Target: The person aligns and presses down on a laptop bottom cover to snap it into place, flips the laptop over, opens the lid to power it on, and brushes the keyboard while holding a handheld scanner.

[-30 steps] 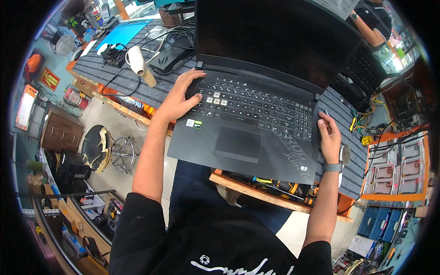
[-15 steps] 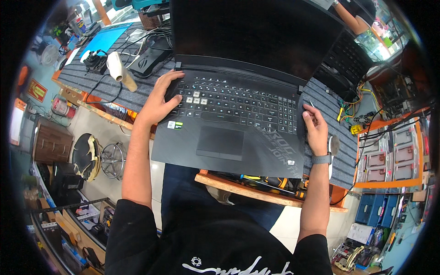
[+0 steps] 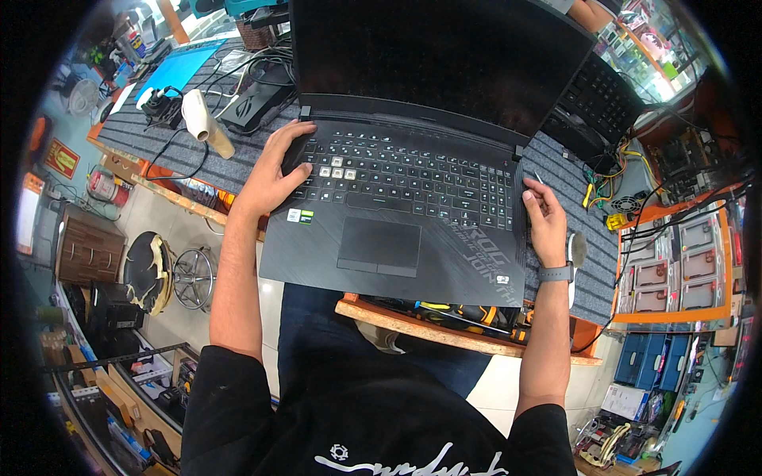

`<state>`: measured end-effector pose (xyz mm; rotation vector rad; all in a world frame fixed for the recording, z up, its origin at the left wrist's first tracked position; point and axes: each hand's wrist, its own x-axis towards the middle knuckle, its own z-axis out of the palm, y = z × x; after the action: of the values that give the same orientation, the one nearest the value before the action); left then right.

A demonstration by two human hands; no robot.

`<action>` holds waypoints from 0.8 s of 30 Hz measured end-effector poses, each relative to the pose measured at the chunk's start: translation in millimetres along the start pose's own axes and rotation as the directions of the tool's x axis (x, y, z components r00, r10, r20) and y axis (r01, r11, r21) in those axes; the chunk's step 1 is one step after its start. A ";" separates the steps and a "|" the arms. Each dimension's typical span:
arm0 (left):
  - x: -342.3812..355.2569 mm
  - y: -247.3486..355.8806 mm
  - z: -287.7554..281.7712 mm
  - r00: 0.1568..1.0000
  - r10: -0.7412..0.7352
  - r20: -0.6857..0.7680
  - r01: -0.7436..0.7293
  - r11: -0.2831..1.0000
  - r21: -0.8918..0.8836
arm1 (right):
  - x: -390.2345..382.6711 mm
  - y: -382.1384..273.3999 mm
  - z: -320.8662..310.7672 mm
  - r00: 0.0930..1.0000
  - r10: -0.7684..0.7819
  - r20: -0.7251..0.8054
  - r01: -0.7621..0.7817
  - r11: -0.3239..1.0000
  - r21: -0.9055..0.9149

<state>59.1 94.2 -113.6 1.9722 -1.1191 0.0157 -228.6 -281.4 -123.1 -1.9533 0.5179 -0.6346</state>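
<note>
A large black laptop (image 3: 309, 250) lies open in front of me, its near edge reaching past the table's front. Its screen (image 3: 429, 59) is dark, and a few pale keys stand out at the keyboard's left. My left hand (image 3: 274, 170) is closed over the laptop's left edge, thumb and forefinger on top beside the keys; its other fingers are mostly hidden. At the right edge, my right hand (image 3: 546, 218) holds the laptop's side with curled fingers. A thin pale tip shows beside its forefinger; I cannot make out what it belongs to.
Left of the laptop stand a white-and-tan cylindrical object (image 3: 208, 123) and a black power adapter (image 3: 258, 103) with cables. A black keyboard (image 3: 601, 99) and loose coloured wires are at the right. Below the laptop, an open wooden drawer (image 3: 429, 329) holds tools. Another person's arm (image 3: 591, 14) shows far right.
The other person's arm at the top right has shifted up and left. The whole view has moved very slightly. My hands and the laptop keep their places.
</note>
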 end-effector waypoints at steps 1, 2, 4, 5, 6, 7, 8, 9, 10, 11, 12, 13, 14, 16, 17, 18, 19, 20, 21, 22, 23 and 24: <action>0.1 0.1 0.3 1.000 -0.003 -0.001 0.003 1.000 0.000 | -0.2 -0.3 -0.2 1.000 0.002 0.000 -0.002 1.000 -0.002; -0.4 -0.2 -0.3 1.000 -0.003 -0.002 0.003 1.000 0.002 | 0.1 -0.7 0.2 1.000 0.002 0.002 -0.002 1.000 -0.002; -1.2 -0.8 -1.2 1.000 -0.003 -0.004 0.003 1.000 0.006 | 0.7 -1.0 1.6 1.000 0.003 0.002 -0.003 1.000 0.019; -0.9 -1.2 -0.5 1.000 -0.001 -0.003 0.001 1.000 0.004 | 0.3 -0.8 1.6 1.000 0.005 -0.001 -0.005 1.000 0.027; -0.4 -1.5 0.1 1.000 0.001 -0.003 -0.001 1.000 0.002 | 0.0 -1.0 1.6 1.000 0.005 -0.004 -0.005 1.000 0.024; -0.1 -1.9 0.8 1.000 0.003 -0.003 -0.003 1.000 -0.001 | -0.1 -1.5 1.4 1.000 0.004 -0.007 -0.004 1.000 0.020; -0.2 -2.0 0.7 1.000 0.003 -0.003 -0.003 1.000 0.000 | 0.0 -1.9 1.4 1.000 0.003 -0.009 -0.003 1.000 0.018; -0.3 -2.5 0.7 1.000 0.004 -0.003 -0.004 1.000 0.000 | 0.1 -1.7 1.2 1.000 0.005 -0.006 -0.005 1.000 0.019; -0.4 -2.8 0.5 1.000 0.005 -0.003 -0.005 1.000 0.000 | 0.2 -1.3 1.0 1.000 0.008 -0.004 -0.008 1.000 0.020; -0.4 -2.7 0.3 1.000 0.008 -0.003 -0.008 1.000 -0.006 | 0.4 -0.9 0.6 1.000 0.010 -0.001 -0.009 1.000 0.021; -0.6 -2.3 -0.1 1.000 0.011 -0.003 -0.011 1.000 -0.011 | 0.9 0.3 0.7 1.000 0.008 0.000 -0.008 0.999 0.031; -0.7 -2.1 -0.6 1.000 0.014 -0.003 -0.014 1.000 -0.017 | 1.5 2.1 1.0 1.000 0.007 0.002 -0.007 0.999 0.041; -0.6 -2.5 -0.3 1.000 0.016 -0.002 -0.017 1.000 -0.018 | 1.5 3.5 0.5 1.000 0.007 0.002 -0.007 0.999 0.049; -0.3 -3.3 0.3 1.000 0.023 -0.001 -0.023 1.000 -0.021 | 1.7 4.3 0.1 1.000 0.003 -0.001 -0.003 0.999 0.044; -0.3 -2.9 0.3 1.000 0.020 -0.001 -0.020 1.000 -0.024 | 1.8 4.5 0.2 1.000 0.001 -0.002 -0.001 0.999 0.042; -0.2 -2.2 0.1 1.000 0.017 -0.001 -0.017 0.999 -0.027 | 1.6 4.7 0.0 1.000 0.002 0.000 -0.002 0.999 0.043; -0.2 -1.8 0.2 1.000 0.015 0.000 -0.015 0.999 -0.030 | 1.5 4.9 -0.2 1.000 0.003 0.002 -0.003 0.999 0.044; -0.5 -1.5 0.1 1.000 0.012 0.000 -0.012 1.000 -0.028 | 1.5 4.9 0.1 1.000 0.004 0.004 -0.004 0.999 0.045; -0.8 -1.2 0.0 1.000 0.009 0.000 -0.009 1.000 -0.025 | 1.3 4.0 0.4 1.000 0.004 0.002 -0.004 0.999 0.035; -1.1 -1.1 -0.1 1.000 0.006 0.000 -0.006 1.000 -0.022 | 1.0 2.3 0.6 1.000 0.004 0.001 -0.004 1.000 0.024; -0.9 -1.2 -0.2 1.000 0.006 0.001 -0.006 1.000 -0.019 | 0.9 1.2 0.6 1.000 0.005 -0.001 -0.005 1.000 0.013; -0.7 -1.6 -0.4 1.000 0.005 0.003 -0.005 1.000 -0.016 | 1.1 1.9 0.8 1.000 0.004 -0.001 -0.004 1.000 0.025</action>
<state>60.0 95.3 -114.7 1.9555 -1.1227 0.0066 -227.4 -282.4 -124.9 -1.9283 0.5119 -0.6372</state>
